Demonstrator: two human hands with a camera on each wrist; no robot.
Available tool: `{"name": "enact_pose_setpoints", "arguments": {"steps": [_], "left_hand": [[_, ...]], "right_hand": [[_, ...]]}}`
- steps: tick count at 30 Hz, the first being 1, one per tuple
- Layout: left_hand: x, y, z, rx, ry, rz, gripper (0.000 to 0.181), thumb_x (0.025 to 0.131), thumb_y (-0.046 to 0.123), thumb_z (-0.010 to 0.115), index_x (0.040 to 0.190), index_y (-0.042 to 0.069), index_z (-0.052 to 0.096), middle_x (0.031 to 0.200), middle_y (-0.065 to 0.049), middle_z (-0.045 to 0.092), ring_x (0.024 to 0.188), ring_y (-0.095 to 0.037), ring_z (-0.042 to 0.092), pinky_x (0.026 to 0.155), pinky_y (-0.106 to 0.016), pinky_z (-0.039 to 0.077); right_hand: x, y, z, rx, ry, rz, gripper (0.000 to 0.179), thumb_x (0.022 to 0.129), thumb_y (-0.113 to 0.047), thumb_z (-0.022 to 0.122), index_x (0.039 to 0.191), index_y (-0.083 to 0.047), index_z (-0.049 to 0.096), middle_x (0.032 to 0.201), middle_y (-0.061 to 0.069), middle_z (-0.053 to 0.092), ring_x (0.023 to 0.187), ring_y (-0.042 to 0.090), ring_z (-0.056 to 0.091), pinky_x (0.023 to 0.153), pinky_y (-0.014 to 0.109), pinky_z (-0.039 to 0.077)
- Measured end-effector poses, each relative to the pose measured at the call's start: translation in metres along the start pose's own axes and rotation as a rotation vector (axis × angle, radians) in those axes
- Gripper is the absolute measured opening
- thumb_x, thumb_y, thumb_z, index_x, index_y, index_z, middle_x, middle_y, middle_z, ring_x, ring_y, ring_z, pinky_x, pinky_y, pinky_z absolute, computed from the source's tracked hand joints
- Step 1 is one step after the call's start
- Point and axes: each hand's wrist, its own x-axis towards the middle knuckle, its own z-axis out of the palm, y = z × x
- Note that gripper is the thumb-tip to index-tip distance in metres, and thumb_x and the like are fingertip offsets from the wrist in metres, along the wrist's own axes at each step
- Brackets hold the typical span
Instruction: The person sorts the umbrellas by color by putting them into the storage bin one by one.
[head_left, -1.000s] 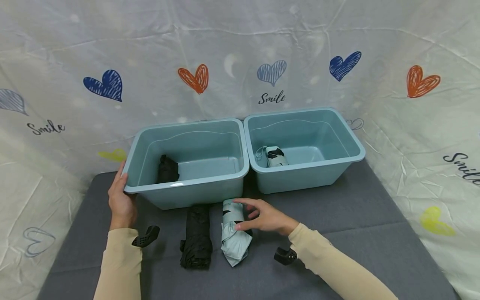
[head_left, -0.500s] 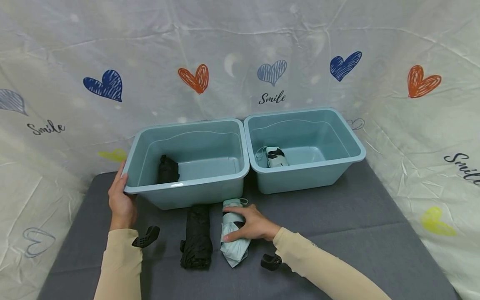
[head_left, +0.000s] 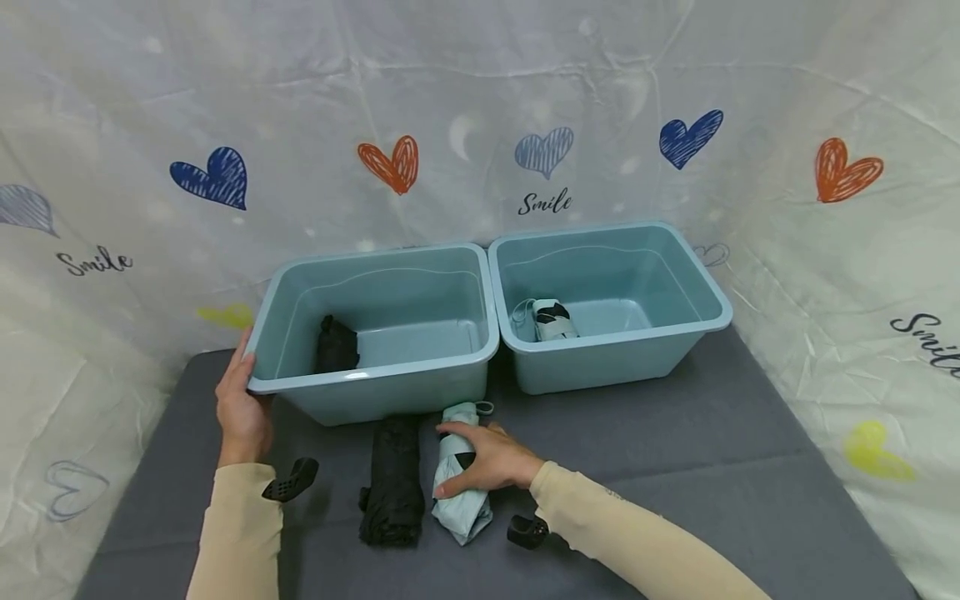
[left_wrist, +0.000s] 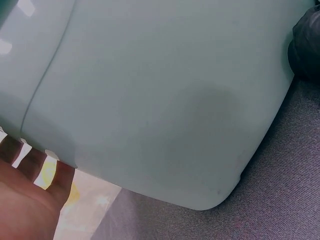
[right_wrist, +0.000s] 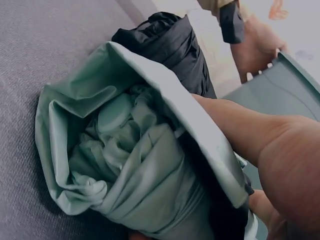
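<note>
My right hand [head_left: 491,457] grips a pale mint folded umbrella [head_left: 465,515] with black patches, thumb and fingers spread around it. In the right wrist view the umbrella's loose fabric end [right_wrist: 135,150] faces the camera, and the thumb lies along its far side. The umbrella lies on the grey cloth, its strap loop towards the bins. My left hand [head_left: 242,408] touches the left end of the left blue bin [head_left: 405,396], fingers extended along its outer wall. A black folded umbrella [head_left: 393,492] lies just left of the mint one.
Inside the left bin sits a black folded umbrella [head_left: 336,343]. The right blue bin [head_left: 600,371] stands close beside it and holds a mint-and-black umbrella [head_left: 553,321]. Behind them hangs a pale curtain [head_left: 465,75] with printed hearts. Grey cloth [head_left: 675,483] covers the table.
My right hand has moved left from above the mint umbrella and closed around it. The umbrella has shifted slightly left. My left hand stays at the bin.
</note>
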Motion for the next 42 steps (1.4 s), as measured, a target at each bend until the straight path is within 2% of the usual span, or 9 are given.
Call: {"name": "enact_pose_setpoints", "arguments": {"steps": [6,13,17,22,25,31,38,42], "left_hand": [[-0.002,-0.002,-0.001,-0.005,0.025,-0.025,0.048,0.112,0.026,0.029,0.158,0.023,0.038,0.164,0.004,0.030,0.149,-0.015,0.027,0.113,-0.025,0.027],[-0.003,0.000,-0.001,0.007,0.005,-0.012,0.048,0.112,0.028,0.029,0.159,0.022,0.037,0.165,0.004,0.029,0.149,-0.015,0.026,0.113,-0.025,0.026],[-0.003,-0.001,-0.001,-0.001,-0.014,-0.002,0.048,0.112,0.026,0.029,0.159,0.021,0.036,0.165,0.003,0.029,0.149,-0.016,0.026,0.112,-0.024,0.027],[-0.003,-0.002,0.000,-0.008,-0.005,0.006,0.047,0.112,0.026,0.030,0.158,0.021,0.038,0.164,0.002,0.031,0.148,-0.017,0.028,0.111,-0.024,0.028],[-0.002,-0.001,-0.001,0.003,0.007,0.010,0.047,0.112,0.026,0.030,0.158,0.021,0.039,0.164,0.002,0.032,0.148,-0.017,0.029,0.111,-0.024,0.028],[-0.001,-0.001,0.001,-0.006,0.000,-0.004,0.047,0.112,0.026,0.030,0.158,0.023,0.039,0.164,0.003,0.032,0.148,-0.017,0.029,0.111,-0.025,0.028],[-0.002,0.002,0.000,-0.006,0.011,-0.008,0.048,0.112,0.026,0.029,0.158,0.023,0.039,0.164,0.003,0.031,0.148,-0.016,0.027,0.114,-0.026,0.026],[-0.002,0.001,0.000,0.005,0.011,-0.016,0.048,0.112,0.026,0.028,0.158,0.024,0.038,0.164,0.003,0.031,0.149,-0.016,0.027,0.113,-0.026,0.026]], "right_hand": [[-0.001,0.002,0.003,0.049,0.016,-0.028,0.082,0.076,-0.037,0.091,0.148,-0.027,0.054,0.148,0.007,0.048,0.136,0.033,0.041,0.102,0.051,0.039],[-0.002,0.012,0.003,0.246,0.003,-0.078,0.074,0.076,-0.024,0.092,0.142,-0.024,0.059,0.146,0.000,0.049,0.132,0.025,0.047,0.100,0.045,0.042],[-0.007,0.017,-0.002,0.347,0.011,-0.110,0.073,0.079,-0.023,0.089,0.144,-0.023,0.056,0.149,0.000,0.046,0.134,0.024,0.043,0.102,0.046,0.040],[-0.016,0.015,-0.012,0.415,0.010,-0.194,0.071,0.085,-0.024,0.085,0.147,-0.024,0.051,0.151,-0.002,0.043,0.135,0.020,0.042,0.104,0.043,0.039],[-0.022,0.011,-0.019,0.435,0.006,-0.235,0.071,0.086,-0.026,0.084,0.149,-0.026,0.050,0.151,-0.006,0.042,0.137,0.016,0.041,0.108,0.044,0.037],[-0.036,0.005,-0.034,0.414,0.026,-0.297,0.070,0.086,-0.027,0.084,0.148,-0.028,0.051,0.152,-0.009,0.043,0.139,0.015,0.039,0.112,0.056,0.027],[-0.051,-0.002,-0.058,0.459,-0.018,-0.401,0.072,0.086,-0.022,0.084,0.149,-0.024,0.049,0.151,-0.001,0.044,0.123,0.024,0.051,0.105,0.051,0.036],[-0.064,-0.007,-0.075,0.479,-0.032,-0.410,0.073,0.086,-0.020,0.084,0.150,-0.024,0.048,0.142,0.006,0.051,0.116,0.029,0.056,0.102,0.049,0.041]]}}
